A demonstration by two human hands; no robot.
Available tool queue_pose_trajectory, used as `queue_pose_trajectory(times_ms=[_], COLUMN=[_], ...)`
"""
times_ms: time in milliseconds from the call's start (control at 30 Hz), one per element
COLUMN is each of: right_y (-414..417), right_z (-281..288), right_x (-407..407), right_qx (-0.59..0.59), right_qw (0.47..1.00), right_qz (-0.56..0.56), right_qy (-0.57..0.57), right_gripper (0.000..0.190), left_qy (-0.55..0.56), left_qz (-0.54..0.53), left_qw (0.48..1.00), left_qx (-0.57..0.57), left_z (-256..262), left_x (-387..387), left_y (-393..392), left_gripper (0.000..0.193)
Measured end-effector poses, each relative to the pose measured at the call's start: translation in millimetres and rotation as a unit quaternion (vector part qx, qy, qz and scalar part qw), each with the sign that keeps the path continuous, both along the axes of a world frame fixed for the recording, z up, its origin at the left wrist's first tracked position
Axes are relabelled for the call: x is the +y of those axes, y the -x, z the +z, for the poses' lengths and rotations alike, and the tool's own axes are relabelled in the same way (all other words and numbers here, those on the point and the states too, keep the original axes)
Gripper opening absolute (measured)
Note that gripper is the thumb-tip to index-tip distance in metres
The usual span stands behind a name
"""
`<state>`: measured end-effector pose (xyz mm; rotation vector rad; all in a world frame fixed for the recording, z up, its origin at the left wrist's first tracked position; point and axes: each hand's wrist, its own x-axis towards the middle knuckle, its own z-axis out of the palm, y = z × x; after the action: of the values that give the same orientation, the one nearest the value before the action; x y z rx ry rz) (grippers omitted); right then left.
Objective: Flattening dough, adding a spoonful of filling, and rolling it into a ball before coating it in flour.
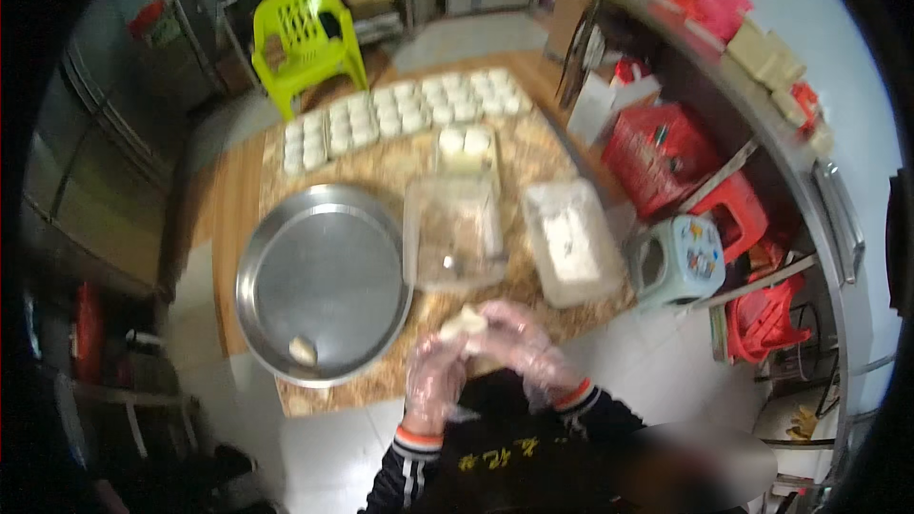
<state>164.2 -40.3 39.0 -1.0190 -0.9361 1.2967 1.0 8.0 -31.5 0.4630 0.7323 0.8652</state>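
My left hand (437, 370) and my right hand (525, 343), both in clear plastic gloves, hold a small piece of pale dough (464, 324) between them at the table's near edge. To the left lies a large round metal tray (325, 285) with one pale dough piece (303, 351) near its lower rim. Beyond my hands stands a clear plastic container (455, 228) with brownish contents and what looks like a metal utensil. A white container (571, 243) of white powder is at its right. Farther off, two white rounds (464, 140) rest on a small tray.
Rows of white rounds (407, 108) on small trays line the table's (371, 168) far side. A green plastic chair (307, 39) stands behind it. To the right are a light blue stool (682, 260), a red bag (660, 153) and a long shelf or counter (750, 96).
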Motion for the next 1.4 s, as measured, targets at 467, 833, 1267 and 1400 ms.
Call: queue_pose_trajectory(times_ms=[467, 833, 1267, 1400], right_y=[6, 2, -4, -8], right_z=[-51, -27, -5, -5], right_x=[-2, 2, 3, 5], right_qx=[0.148, -0.012, -0.039, -0.054], right_qw=[0.978, 0.999, 0.997, 0.995], right_qz=[-0.026, -0.005, -0.032, 0.08], right_qy=[0.148, 0.032, 0.055, 0.001], right_gripper=[0.033, 0.026, 0.02, 0.032], left_qy=[-0.01, -0.02, -0.18, -0.127], left_qz=[-0.019, -0.076, -0.02, -0.059], left_qw=[0.997, 0.997, 0.968, 0.988], left_qx=[-0.078, -0.008, 0.175, 0.066], left_z=[14, 42, 33, 45], left_x=[3, -4, 6, 8], left_y=[10, 3, 11, 7], left_gripper=[0.018, 0.013, 0.016, 0.016])
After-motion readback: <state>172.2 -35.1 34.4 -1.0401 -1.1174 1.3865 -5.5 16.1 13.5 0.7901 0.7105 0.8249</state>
